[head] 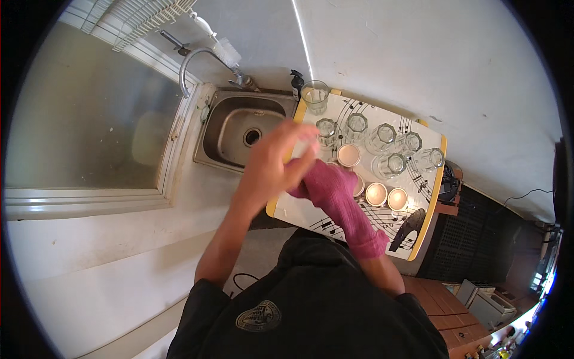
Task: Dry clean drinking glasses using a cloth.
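My left hand (282, 157), bare and blurred, hovers over the table's left side near the sink, its fingers curved and apart with nothing seen between them. Pink ribbed knit fabric, like a long glove or sock (332, 188), covers my right hand (314, 179) up past the wrist. The left thumb overlaps the covered hand in view; whether they touch is unclear. The right fingers are hidden inside the fabric. Just beyond it are several round cups, among them one with a pale base (349, 155) and another (376, 194). Faceted drinking glasses (381, 138) stand further back.
The small table (291, 211) has a music-note top and yellow edges. At its far left corner stands a wider glass (315, 98), beside a black bottle (297, 84). A steel sink (228, 121) with a curved faucet (193, 56) adjoins on the left. A white brush (226, 51) hangs above.
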Demonstrator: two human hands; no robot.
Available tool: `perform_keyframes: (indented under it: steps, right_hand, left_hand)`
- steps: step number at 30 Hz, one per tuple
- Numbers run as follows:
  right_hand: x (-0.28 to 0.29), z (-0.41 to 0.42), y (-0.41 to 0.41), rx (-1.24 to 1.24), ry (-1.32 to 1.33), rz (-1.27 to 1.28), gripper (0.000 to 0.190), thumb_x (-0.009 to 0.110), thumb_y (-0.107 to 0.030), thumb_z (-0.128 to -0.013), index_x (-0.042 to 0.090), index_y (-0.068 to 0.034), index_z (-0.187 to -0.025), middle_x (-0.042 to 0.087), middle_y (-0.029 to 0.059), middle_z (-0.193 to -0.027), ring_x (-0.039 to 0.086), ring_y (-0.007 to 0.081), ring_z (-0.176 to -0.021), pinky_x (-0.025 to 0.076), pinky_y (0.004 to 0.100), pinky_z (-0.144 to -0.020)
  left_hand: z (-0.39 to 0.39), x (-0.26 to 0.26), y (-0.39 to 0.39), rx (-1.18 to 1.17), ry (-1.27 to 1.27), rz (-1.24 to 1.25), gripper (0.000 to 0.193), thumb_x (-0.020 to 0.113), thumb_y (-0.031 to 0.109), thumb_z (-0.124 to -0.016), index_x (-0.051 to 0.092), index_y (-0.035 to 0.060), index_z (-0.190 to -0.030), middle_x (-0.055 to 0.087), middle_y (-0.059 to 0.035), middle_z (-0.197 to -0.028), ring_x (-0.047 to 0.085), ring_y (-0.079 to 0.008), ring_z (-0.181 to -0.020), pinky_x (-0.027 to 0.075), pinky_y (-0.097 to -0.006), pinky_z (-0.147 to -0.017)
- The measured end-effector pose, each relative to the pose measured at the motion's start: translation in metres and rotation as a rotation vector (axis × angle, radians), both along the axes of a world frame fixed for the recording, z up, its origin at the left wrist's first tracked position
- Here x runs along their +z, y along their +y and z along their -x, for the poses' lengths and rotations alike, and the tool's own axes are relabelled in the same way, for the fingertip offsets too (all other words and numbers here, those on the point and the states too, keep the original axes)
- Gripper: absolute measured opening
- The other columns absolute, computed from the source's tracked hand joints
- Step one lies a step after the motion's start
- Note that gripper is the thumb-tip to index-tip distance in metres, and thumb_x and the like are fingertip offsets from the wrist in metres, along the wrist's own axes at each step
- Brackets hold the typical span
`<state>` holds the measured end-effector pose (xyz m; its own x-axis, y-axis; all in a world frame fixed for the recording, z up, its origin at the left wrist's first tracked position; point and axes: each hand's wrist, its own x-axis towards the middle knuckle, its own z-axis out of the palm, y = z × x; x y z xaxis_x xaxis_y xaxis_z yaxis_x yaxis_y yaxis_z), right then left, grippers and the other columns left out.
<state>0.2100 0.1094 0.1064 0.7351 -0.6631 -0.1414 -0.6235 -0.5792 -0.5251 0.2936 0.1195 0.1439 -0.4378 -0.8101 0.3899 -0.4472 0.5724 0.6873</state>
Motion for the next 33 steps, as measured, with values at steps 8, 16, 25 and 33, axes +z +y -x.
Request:
perform_keyframes:
  steps: [8, 16, 25, 33]
  right_hand:
    - [0.002, 0.033, -0.012, -0.023, 0.031, 0.001, 0.006, 0.062, -0.015, -0.077, 0.06, -0.012, -0.082, 0.057, 0.0124, -0.085, 0.058, 0.0291, -0.073, 0.048, 0.0448, -0.069]
    - [-0.014, 0.093, -0.017, -0.074, 0.069, -0.02, 0.013, 0.062, -0.019, -0.08, 0.058, -0.012, -0.089, 0.055, 0.0146, -0.091, 0.057, 0.0309, -0.077, 0.048, 0.0466, -0.071]
    - [-0.043, 0.147, 0.001, -0.122, 0.108, -0.111, 0.02, 0.062, -0.025, -0.083, 0.057, -0.012, -0.097, 0.053, 0.0171, -0.099, 0.056, 0.0328, -0.083, 0.047, 0.0487, -0.074]
    - [-0.055, 0.149, 0.018, -0.051, 0.16, -0.159, 0.027, 0.062, -0.03, -0.085, 0.055, -0.011, -0.104, 0.05, 0.0193, -0.105, 0.055, 0.0346, -0.087, 0.047, 0.0505, -0.076]
  left_hand:
    - [0.038, -0.098, -0.165, 0.14, -0.67, 0.059, 0.037, 0.064, 0.031, -0.083, 0.061, 0.0061, -0.11, 0.062, -0.0165, -0.103, 0.061, -0.0314, -0.096, 0.047, -0.0446, -0.083]
    - [0.125, -0.176, -0.244, -0.08, -1.553, -0.013, 0.05, 0.067, 0.047, -0.072, 0.07, 0.0153, -0.11, 0.066, -0.0125, -0.112, 0.061, -0.0298, -0.106, 0.038, -0.0556, -0.095]
    - [0.143, -0.251, -0.25, 0.0, -2.531, -0.105, 0.056, 0.072, 0.044, -0.076, 0.062, 0.0101, -0.12, 0.065, -0.0164, -0.114, 0.063, -0.0342, -0.104, 0.042, -0.0579, -0.092]
    - [0.124, -0.255, -0.243, 0.045, -2.401, 0.051, 0.042, 0.067, 0.027, -0.08, 0.062, 0.0075, -0.117, 0.067, -0.0148, -0.105, 0.065, -0.0341, -0.097, 0.046, -0.0569, -0.085]
